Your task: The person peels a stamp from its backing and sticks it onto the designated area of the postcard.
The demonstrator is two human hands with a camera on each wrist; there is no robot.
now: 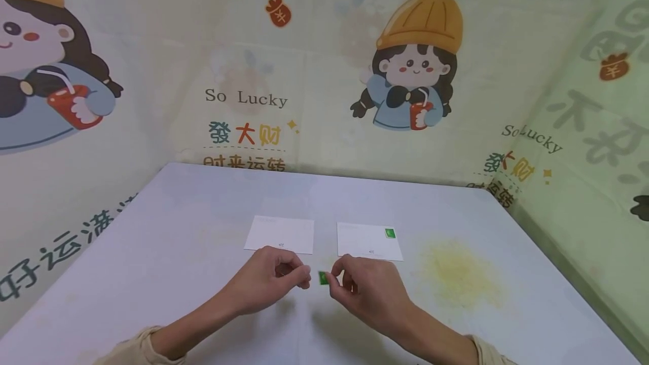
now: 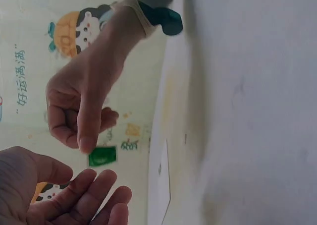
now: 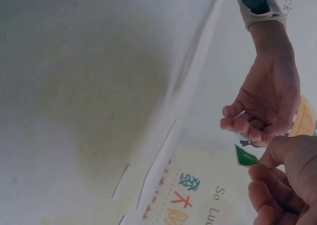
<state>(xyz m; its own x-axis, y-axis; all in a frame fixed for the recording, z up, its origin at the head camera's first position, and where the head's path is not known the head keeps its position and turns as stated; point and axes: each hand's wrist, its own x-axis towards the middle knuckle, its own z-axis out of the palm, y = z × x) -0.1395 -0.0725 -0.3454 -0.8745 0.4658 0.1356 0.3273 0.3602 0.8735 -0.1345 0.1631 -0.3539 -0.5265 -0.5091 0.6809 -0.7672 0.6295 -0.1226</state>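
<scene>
My right hand [image 1: 372, 292] pinches a small green stamp [image 1: 323, 278] with a pale border between thumb and index finger. Above the table, the stamp [image 2: 103, 156] sticks out toward my left hand [image 1: 271, 277]. The left hand holds nothing; its thumb and loosely bent fingers stand apart in the left wrist view, close to the stamp without gripping it. Beyond the hands lie two white envelopes or cards. The right envelope [image 1: 365, 241] carries a similar green stamp [image 1: 390, 233] in its upper right corner. On the left envelope [image 1: 280, 234] no stamp shows.
Both envelopes lie on a white table [image 1: 203, 213] with a yellowish stain [image 1: 458, 272] at the right. Behind the table and along its sides hangs a pale printed cloth [image 1: 324, 72] with cartoon figures and lettering.
</scene>
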